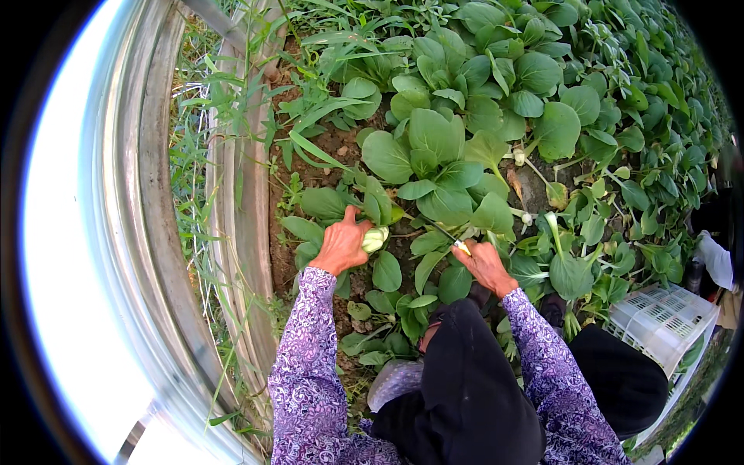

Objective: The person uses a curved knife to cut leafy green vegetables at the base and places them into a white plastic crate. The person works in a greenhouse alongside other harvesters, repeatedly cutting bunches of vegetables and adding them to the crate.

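My left hand (344,241) is closed around a leafy green vegetable, a bok choy (375,239), whose pale base points right beyond my fingers and whose leaves spread above and left of the hand. My right hand (485,264) grips the yellowish handle of a knife (444,231); its dark, narrow blade points up and left, near the leaves of a large bok choy plant (433,168) rooted in the soil. The knife and the held vegetable are apart. Part of the blade's tip is hard to make out among the leaves.
Dense rows of bok choy (535,70) fill the upper right. Loose plants (569,270) lie right of my right hand. A white plastic crate (662,319) stands at the lower right. Weeds and a curved plastic-sheeted edge (244,192) run along the left. My knees are below.
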The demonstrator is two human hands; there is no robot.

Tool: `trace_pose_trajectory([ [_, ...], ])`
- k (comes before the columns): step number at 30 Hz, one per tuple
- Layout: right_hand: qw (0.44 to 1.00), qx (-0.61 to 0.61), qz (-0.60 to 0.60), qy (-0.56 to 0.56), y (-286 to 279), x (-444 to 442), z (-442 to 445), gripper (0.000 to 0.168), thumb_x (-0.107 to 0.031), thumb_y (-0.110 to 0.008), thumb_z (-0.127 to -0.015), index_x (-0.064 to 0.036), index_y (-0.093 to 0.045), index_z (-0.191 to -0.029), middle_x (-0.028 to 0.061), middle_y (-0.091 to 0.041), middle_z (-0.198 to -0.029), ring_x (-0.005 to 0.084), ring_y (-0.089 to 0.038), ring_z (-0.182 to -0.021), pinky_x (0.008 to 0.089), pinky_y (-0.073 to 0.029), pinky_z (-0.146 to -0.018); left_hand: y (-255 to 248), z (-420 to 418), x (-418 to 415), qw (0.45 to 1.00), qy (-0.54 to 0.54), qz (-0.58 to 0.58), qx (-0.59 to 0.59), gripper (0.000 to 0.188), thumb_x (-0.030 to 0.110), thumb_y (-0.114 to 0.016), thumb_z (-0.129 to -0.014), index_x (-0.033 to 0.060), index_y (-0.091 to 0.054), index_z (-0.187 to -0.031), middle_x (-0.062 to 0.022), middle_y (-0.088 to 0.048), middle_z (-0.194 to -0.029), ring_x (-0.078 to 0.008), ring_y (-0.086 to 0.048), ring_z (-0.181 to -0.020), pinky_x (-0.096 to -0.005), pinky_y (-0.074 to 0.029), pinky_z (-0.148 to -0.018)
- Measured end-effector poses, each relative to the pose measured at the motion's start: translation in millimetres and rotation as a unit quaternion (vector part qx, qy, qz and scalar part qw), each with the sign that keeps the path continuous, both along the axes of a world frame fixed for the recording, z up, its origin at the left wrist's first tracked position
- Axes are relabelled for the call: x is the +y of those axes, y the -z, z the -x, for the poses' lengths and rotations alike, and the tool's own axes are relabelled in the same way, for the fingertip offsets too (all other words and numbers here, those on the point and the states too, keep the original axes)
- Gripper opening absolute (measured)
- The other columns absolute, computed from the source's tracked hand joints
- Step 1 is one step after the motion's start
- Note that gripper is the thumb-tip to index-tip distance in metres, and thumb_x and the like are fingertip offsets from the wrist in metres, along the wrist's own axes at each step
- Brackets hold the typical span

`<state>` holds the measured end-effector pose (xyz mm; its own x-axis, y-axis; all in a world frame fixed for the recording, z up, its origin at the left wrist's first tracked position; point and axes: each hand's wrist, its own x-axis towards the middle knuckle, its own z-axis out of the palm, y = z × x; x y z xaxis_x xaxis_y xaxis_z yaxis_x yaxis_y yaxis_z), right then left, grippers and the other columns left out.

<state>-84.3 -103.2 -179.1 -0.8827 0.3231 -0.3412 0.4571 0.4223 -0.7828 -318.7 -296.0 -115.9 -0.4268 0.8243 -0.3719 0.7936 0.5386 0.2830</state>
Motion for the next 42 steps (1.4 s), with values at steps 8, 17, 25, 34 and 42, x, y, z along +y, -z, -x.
trace_pose_trajectory([
  [8, 0.994, 0.059, -0.088, 0.015, 12.8, -27.0, 34.0, 0.036, -0.031, -0.056, -0.089, 0.004, -0.055, -0.079, 0.0232, -0.056, -0.063, 0.0401, -0.057, -0.060, 0.0462, -0.045, -0.056, 6.3, -15.7, -15.2, 0.999, -0.031, -0.013, -0.008, 0.052, 0.011, -0.066, -0.056, 0.0088, -0.063, -0.107, -0.0174, -0.054, -0.110, -0.0379, -0.061, -0.078, -0.0449, -0.051, -0.068],
  [17, 0.950, 0.155, -0.247, 0.108, 20.6, -60.6, 41.9, 0.037, -0.031, -0.056, -0.088, 0.002, -0.054, -0.071, 0.0235, -0.059, -0.066, 0.0396, -0.059, -0.064, 0.0463, -0.047, -0.058, 7.8, -26.7, -24.1, 0.996, -0.080, 0.007, -0.050, 0.051, 0.014, -0.069, -0.056, 0.0097, -0.063, -0.107, -0.0152, -0.054, -0.099, -0.0368, -0.060, -0.077, -0.0453, -0.050, -0.069],
  [25, 0.993, 0.020, -0.078, 0.090, 31.2, -63.2, 35.6, 0.041, -0.033, -0.056, -0.088, 0.003, -0.053, -0.069, 0.0241, -0.055, -0.064, 0.0381, -0.058, -0.063, 0.0453, -0.046, -0.058, 17.9, -45.8, -37.2, 0.987, -0.140, -0.009, -0.075, 0.053, 0.011, -0.069, -0.053, 0.0036, -0.061, -0.106, -0.0124, -0.053, -0.103, -0.0363, -0.059, -0.084, -0.0439, -0.049, -0.074],
  [34, 0.920, -0.074, 0.340, 0.181, 38.5, -48.7, 49.7, 0.049, -0.036, -0.051, -0.093, 0.004, -0.042, -0.065, 0.0071, -0.042, -0.057, 0.0136, -0.045, -0.037, 0.0281, -0.039, -0.030, 25.5, -35.9, -33.1, 0.968, -0.223, -0.039, -0.104, 0.050, 0.014, -0.071, -0.054, 0.0050, -0.063, -0.103, -0.0086, -0.057, -0.113, -0.0323, -0.060, -0.092, -0.0394, -0.049, -0.080],
  [42, 0.877, -0.089, 0.414, 0.226, 31.7, -66.2, 45.1, 0.047, -0.035, -0.052, -0.092, 0.004, -0.044, -0.067, 0.0076, -0.045, -0.056, 0.0142, -0.043, -0.035, 0.0289, -0.040, -0.031, 35.0, -29.6, -44.3, 0.958, -0.260, -0.010, -0.121, 0.058, 0.015, -0.073, -0.052, 0.0062, -0.062, -0.108, -0.0089, -0.059, -0.113, -0.0305, -0.061, -0.095, -0.0373, -0.048, -0.085],
])
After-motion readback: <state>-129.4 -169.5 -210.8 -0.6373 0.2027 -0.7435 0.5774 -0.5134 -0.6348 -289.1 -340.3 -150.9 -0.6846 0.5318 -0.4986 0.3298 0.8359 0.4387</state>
